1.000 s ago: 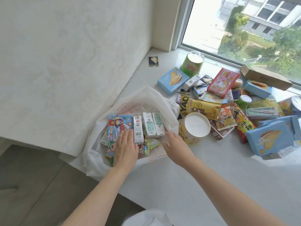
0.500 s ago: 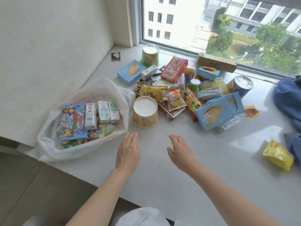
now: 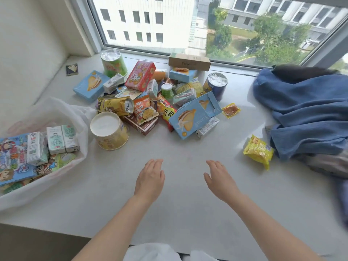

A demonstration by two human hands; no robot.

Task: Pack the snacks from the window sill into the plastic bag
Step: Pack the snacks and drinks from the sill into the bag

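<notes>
A white plastic bag (image 3: 62, 112) lies open at the left edge of the sill, holding small milk cartons (image 3: 56, 140) and a blue cartoon pack (image 3: 13, 157). A heap of snacks sits in the middle: a yellow tub (image 3: 110, 131), a blue biscuit box (image 3: 188, 120), a red box (image 3: 140, 75), a green can (image 3: 113, 62) and several packets. My left hand (image 3: 149, 178) and my right hand (image 3: 219, 178) hover side by side over the bare sill in front of the heap, fingers straight, holding nothing.
A yellow packet (image 3: 259, 150) lies alone at the right beside a pile of blue cloth (image 3: 305, 112). A small orange sachet (image 3: 231, 109) and a dark sachet (image 3: 72, 69) lie apart from the heap. A brown carton (image 3: 189, 61) rests against the window frame.
Both hands have drawn back out of the bag and moved right, to the sill in front of the snack heap. The view has swung right, showing the blue cloth and yellow packet.
</notes>
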